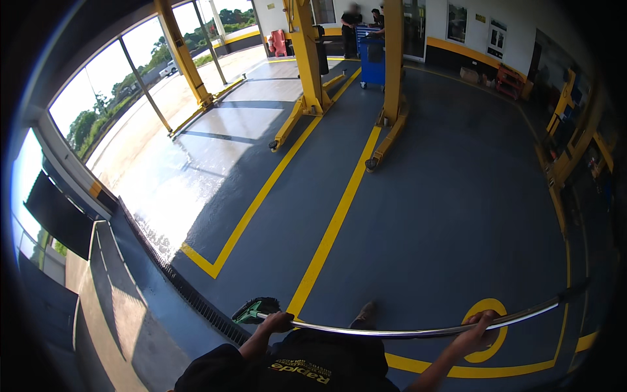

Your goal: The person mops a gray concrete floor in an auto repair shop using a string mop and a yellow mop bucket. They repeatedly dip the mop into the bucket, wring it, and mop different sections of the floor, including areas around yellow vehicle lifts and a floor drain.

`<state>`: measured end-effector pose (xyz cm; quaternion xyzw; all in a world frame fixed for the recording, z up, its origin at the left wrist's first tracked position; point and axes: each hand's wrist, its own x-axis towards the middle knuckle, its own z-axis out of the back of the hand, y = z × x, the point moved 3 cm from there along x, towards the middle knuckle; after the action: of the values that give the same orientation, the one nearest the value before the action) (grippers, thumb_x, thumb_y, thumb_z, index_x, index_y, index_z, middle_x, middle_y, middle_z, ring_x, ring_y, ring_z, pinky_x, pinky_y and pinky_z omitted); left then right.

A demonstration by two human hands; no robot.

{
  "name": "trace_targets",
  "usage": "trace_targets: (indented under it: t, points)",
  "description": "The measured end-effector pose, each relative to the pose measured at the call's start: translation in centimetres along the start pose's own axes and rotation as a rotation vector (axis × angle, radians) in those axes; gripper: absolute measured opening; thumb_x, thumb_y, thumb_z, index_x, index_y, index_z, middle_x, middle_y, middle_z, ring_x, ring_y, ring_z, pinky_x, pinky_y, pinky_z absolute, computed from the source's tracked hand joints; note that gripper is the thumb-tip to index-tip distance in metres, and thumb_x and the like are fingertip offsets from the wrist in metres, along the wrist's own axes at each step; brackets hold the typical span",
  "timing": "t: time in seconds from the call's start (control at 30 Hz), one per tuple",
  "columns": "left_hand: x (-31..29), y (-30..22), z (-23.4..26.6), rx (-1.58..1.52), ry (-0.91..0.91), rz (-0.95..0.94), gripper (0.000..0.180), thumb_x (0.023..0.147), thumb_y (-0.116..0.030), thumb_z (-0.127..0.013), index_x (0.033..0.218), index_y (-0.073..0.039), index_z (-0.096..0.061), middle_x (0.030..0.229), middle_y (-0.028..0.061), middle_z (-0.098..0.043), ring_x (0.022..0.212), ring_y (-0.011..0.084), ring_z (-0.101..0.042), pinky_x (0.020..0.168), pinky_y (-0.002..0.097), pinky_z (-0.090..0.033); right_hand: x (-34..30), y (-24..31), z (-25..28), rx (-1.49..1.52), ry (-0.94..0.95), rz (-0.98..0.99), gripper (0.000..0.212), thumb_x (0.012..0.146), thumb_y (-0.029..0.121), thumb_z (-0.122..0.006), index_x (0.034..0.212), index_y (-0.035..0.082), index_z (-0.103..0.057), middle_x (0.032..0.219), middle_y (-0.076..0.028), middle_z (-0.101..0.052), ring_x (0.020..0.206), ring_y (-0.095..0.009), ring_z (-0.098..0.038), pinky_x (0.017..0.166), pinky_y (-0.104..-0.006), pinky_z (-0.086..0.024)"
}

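Observation:
A long-handled push broom lies across the front of my body, its silvery pole (385, 334) held nearly level. At its left end is a green head with dark bristles (258, 310), beside the floor drain. My left hand (279, 322) is closed round the pole close to that head. Farther along to the right, my right hand (478, 335) grips the pole near its other end, above a yellow ring (486, 304) painted on the floor. One of my shoes (367, 312) shows just beyond the pole.
Yellow lift posts (305, 55) with low arms stand ahead, and another lift (567, 160) is at the right. A slotted drain (189, 294) runs along the left. Sunlit wet floor (176, 196) shines by the openings. Two people (351, 29) stand near a blue tool cabinet (373, 60).

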<state>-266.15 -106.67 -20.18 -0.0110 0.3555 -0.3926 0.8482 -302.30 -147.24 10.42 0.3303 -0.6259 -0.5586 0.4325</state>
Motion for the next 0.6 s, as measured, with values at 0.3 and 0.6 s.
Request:
trace_targets:
  t: [0.3, 0.6]
  points:
    - [26.3, -9.6, 3.5, -0.271, 0.177, 0.114, 0.030, 0.093, -0.018, -0.065, 0.121, -0.017, -0.074, 0.119, 0.0176, -0.075, 0.117, 0.0385, -0.071, 0.093, 0.0516, -0.057, 16.1, 5.2, -32.1, 0.209, 0.691, 0.351, 0.022, 0.097, 0.016, -0.070, 0.083, 0.006, -0.057, 0.063, 0.001, -0.054, 0.053, -0.005, -0.050, 0.048, -0.0216, -0.036]
    - [49.3, -22.3, 13.6, -0.323, 0.288, 0.106, 0.030, 0.093, -0.017, -0.064, 0.122, -0.016, -0.073, 0.119, 0.0178, -0.075, 0.118, 0.0384, -0.071, 0.094, 0.0514, -0.056, 37.9, -0.7, -59.1, 0.068, 0.855, 0.309, 0.021, 0.100, 0.016, -0.071, 0.084, 0.005, -0.062, 0.062, 0.000, -0.061, 0.051, -0.006, -0.053, 0.049, -0.0257, -0.041]
